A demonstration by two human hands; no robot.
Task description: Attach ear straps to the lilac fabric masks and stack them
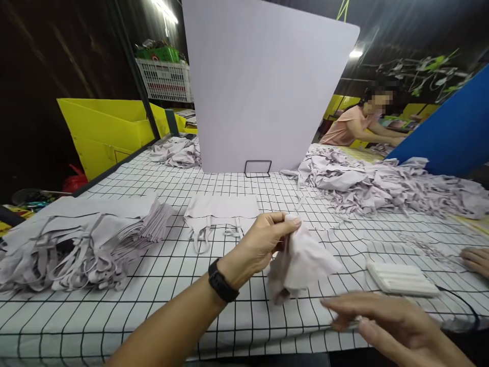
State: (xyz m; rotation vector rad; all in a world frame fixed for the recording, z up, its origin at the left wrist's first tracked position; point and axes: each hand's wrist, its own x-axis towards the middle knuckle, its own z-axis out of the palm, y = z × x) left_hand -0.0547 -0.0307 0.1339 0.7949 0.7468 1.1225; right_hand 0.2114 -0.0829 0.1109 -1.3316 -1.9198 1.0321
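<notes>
My left hand [272, 235], with a black band on its wrist, pinches a crumpled pale cloth piece [305, 257] by its upper edge and holds it above the table. Below and to the right of the cloth is my right hand [385, 326]; its fingers are stretched out, a little blurred, with nothing in them. One pale strappy garment [223, 206], like a camisole top, lies flat behind my left hand, straps toward me. To the left sits a neat stack of similar garments [103, 216], straps hanging at the near side.
A loose heap of pale garments [367, 178] covers the back right. A smaller pile [178, 152] lies back left. A white panel [263, 86] stands upright at the back. A white corded device [401, 278] sits right, near another person's hand [477, 260]. A co-worker [359, 122] bends beyond.
</notes>
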